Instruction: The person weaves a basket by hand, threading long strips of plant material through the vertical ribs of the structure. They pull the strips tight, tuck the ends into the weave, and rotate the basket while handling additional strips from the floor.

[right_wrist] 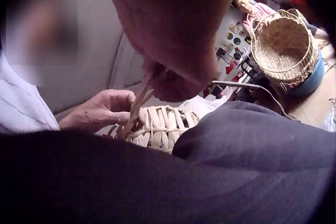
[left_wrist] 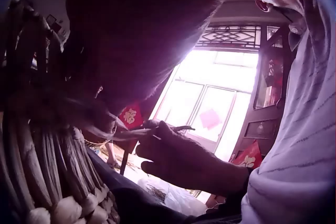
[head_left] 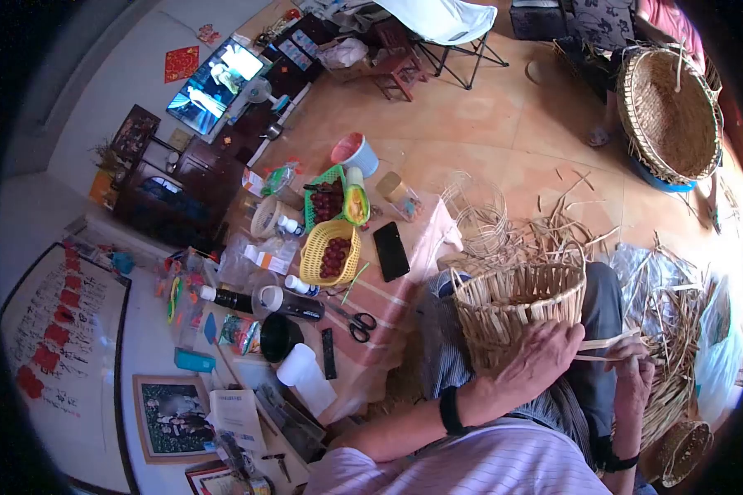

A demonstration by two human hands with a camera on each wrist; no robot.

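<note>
From my remote post I record the basket point(head_left: 516, 301) standing at the person's lap, between the legs, its mouth upward. The left hand point(head_left: 535, 356) grips the basket's side where the strips point(head_left: 604, 341) leave it. The right hand point(head_left: 633, 373) pinches those strips, drawn out to the side, clear of the wall. I note scissors point(head_left: 360, 326) and a phone point(head_left: 391, 252) on the table point(head_left: 422, 257), beside the person. Loose straw point(head_left: 553, 235) lies on the floor, just beyond the basket.
</note>
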